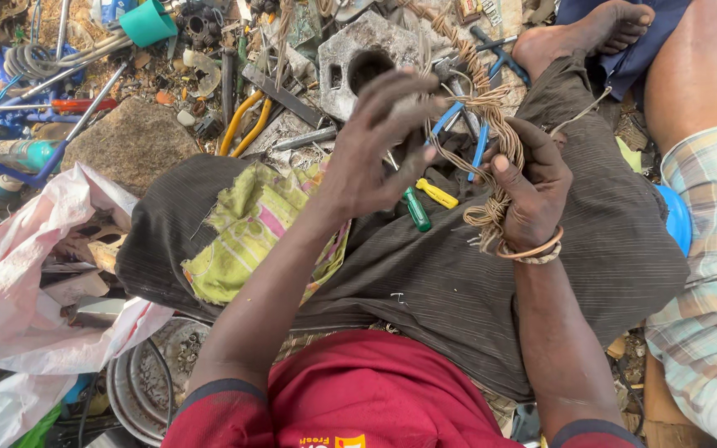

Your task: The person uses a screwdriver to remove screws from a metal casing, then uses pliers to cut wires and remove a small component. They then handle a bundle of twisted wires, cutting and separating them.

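A coil of thin copper-coloured wire (491, 158) is being clasped in the right hand (533, 187), fingers closed around its lower loops, above the lap. The left hand (375, 145) is being held spread, fingers wide, with strands being drawn across its fingertips just beside the coil. For a tidy result, the strands are best kept taut and laid side by side, judging by the loose loops. Blue-handled pliers (470, 133) and green and yellow screwdrivers (421, 203) are lying on the dark cloth (425, 274) beneath. A grey metal casting (358, 58), a stone (130, 141) and a white plastic bag (35, 274) are lying farther out.
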